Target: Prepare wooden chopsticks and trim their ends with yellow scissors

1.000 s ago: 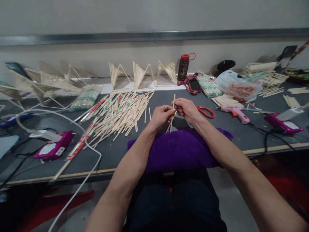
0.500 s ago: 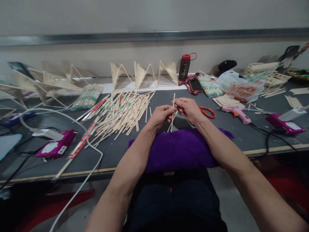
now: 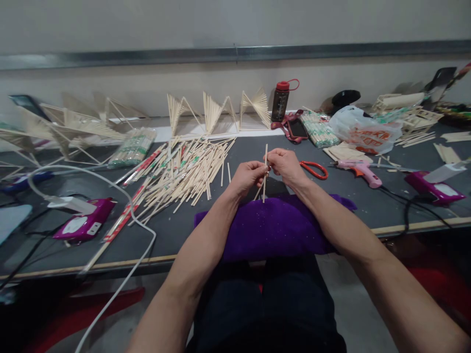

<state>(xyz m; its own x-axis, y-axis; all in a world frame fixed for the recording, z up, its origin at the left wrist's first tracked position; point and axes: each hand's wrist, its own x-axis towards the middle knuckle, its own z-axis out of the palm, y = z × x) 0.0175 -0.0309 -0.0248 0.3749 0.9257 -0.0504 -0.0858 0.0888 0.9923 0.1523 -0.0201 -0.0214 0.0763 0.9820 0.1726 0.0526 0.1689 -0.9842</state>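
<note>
A thin wooden chopstick (image 3: 265, 152) stands nearly upright between my hands. The thumb and fingers of my left hand (image 3: 252, 174) pinch it around the middle. My right hand (image 3: 284, 164) has its fingers closed against the upper part of the same stick; its fingertips are partly hidden behind it. The lower tip comes down to a purple cloth (image 3: 275, 228) draped at the table edge under my wrists. Another thin stick (image 3: 258, 192) shows slanted just behind. Red-handled scissors or pliers (image 3: 314, 169) lie beside my right wrist, their working end hidden.
A loose pile of chopsticks (image 3: 187, 171) lies to the left. Fan-shaped stick structures (image 3: 221, 113) stand along the wall near a bottle (image 3: 280, 103). A pink glue gun (image 3: 358, 171) and plastic bag (image 3: 364, 130) are right. A white cable (image 3: 152, 238) crosses the left table edge.
The chopstick has turned slightly, from leaning to closer to upright. Both hands stay in nearly the same place and keep their grip; the view shifts a little.
</note>
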